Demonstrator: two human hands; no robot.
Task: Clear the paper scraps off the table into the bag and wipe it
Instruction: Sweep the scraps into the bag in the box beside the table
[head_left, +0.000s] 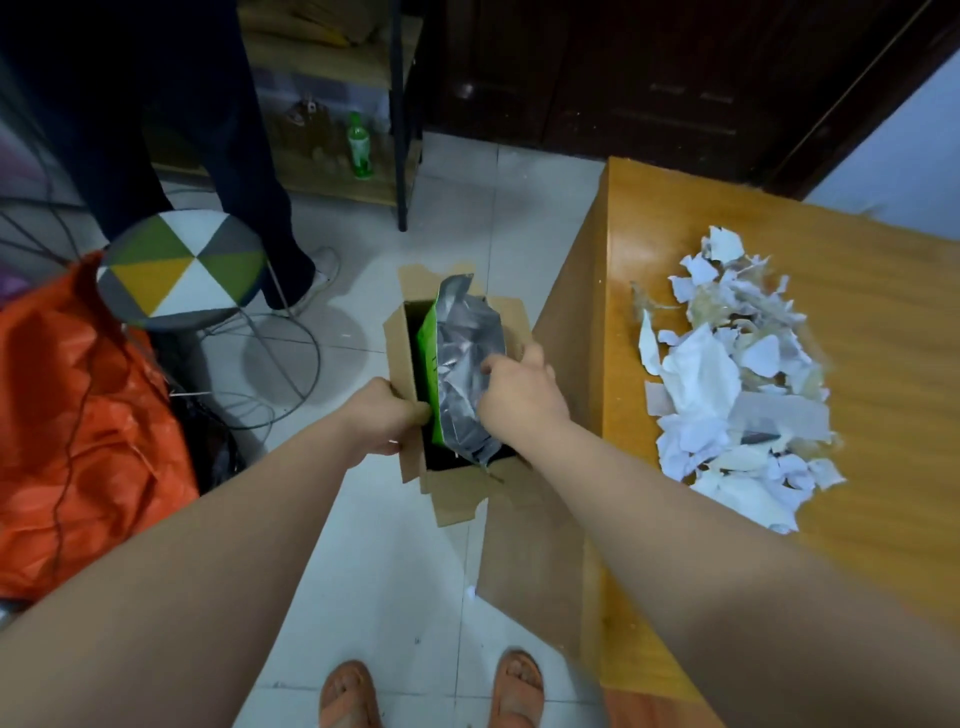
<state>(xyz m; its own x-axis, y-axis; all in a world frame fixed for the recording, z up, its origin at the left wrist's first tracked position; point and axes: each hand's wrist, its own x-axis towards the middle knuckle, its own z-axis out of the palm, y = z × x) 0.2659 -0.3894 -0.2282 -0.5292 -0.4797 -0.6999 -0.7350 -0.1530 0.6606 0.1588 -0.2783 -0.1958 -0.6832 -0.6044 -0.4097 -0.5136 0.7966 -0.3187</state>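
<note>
A green bag with a silver foil lining (460, 343) stands inside an open cardboard box (457, 483) on the floor, left of the wooden table (883, 322). My left hand (382, 421) pinches the bag's green left edge against the box wall. My right hand (522, 392) grips the bag's right foil edge, so the mouth is held apart. A heap of torn white and cream paper scraps (737, 384) lies on the table near its left edge, apart from both hands.
A round stool with a triangle-pattern seat (179, 267) stands to the left, next to a crumpled orange sack (78, 431) and cables. Another person's legs (208, 156) stand behind the stool. A shelf with a green bottle (359, 148) is at the back. My sandalled feet (431, 691) are below.
</note>
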